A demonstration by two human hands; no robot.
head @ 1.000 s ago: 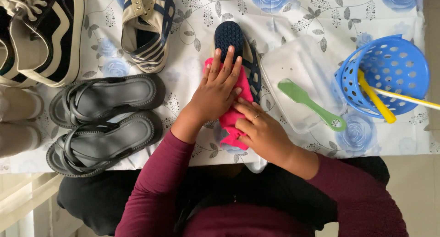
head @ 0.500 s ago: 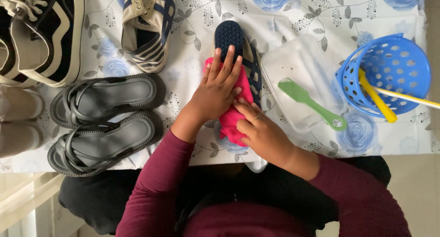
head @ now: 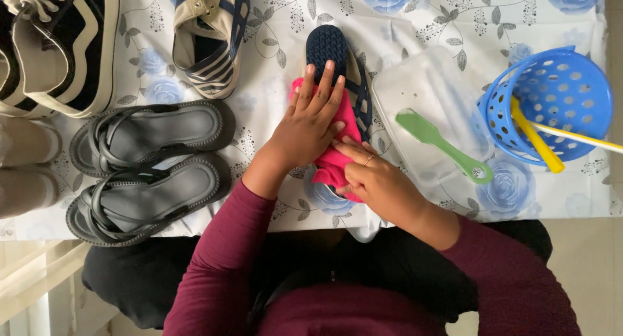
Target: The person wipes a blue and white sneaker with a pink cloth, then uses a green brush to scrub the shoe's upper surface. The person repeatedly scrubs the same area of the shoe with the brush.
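Two grey sandals [head: 146,170] at left, one striped sneaker [head: 211,34] above; left hand [head: 308,125] flat, fingers spread, pressing one pink cloth [head: 337,157] onto one navy shoe [head: 334,53] at table centre; right hand [head: 376,183] pinching cloth's lower edge; one green brush [head: 441,144], one blue basket [head: 551,102] at right

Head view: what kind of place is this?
Probably a home table used for shoe cleaning: a floral tablecloth, grey sandals and sneakers laid out, and a green brush on a clear tray. Both hands press a pink cloth on a dark shoe.
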